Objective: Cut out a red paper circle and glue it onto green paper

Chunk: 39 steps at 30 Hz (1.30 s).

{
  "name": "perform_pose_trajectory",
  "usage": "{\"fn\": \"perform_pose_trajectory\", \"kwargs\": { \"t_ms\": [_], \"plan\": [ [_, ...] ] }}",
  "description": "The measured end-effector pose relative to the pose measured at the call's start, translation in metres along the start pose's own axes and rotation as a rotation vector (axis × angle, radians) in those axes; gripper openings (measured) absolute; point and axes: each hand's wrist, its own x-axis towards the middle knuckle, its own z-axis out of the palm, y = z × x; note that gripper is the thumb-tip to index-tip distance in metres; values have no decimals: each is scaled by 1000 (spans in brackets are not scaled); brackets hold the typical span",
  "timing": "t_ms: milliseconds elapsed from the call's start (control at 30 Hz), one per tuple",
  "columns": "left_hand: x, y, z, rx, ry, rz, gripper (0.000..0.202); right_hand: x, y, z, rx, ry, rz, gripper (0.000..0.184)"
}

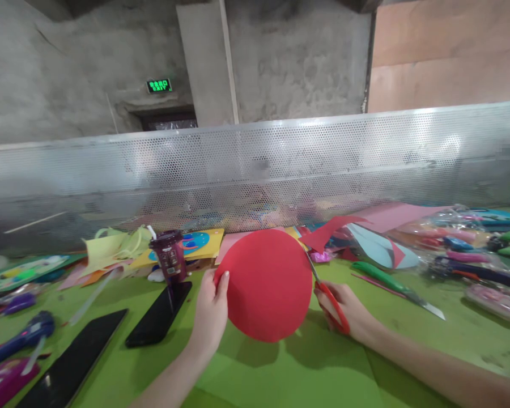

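Observation:
A large round piece of red paper (267, 286) is held up above the green table, facing me. My left hand (212, 303) pinches its left edge, thumb in front and fingers mostly hidden behind. In my right hand (346, 309) is a pair of scissors (335, 309) with red handles, fingers wrapped round them. The blades point up and away along the disc's right edge. At their tip a curved red paper strip (335, 229) extends to the right; whether it is still joined to the disc I cannot tell.
On the left lie two black phones (159, 314), beside a lidded cup (169, 255) with a straw. A green-handled utility knife (397, 288) rests at right with its blade out. Paper scraps (114, 246) and bagged craft supplies line the back, before a perforated metal screen (255, 170).

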Motion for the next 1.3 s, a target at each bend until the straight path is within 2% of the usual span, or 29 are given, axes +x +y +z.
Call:
{"fn": "perform_pose_trajectory", "kwargs": {
  "t_ms": [333, 567, 867, 1300],
  "plan": [
    [0, 2, 0, 5, 3, -14, 22, 0, 1, -1, -5, -4, 7, 25],
    [0, 2, -1, 4, -4, -22, 24, 0, 4, 1, 81, 24, -37, 30],
    [-1, 0, 0, -16, -9, -19, 25, 0, -1, -1, 101, -25, -66, 24],
    [-1, 0, -1, -10, -20, -30, 24, -1, -2, -1, 73, -25, -83, 23]
  ]
}}
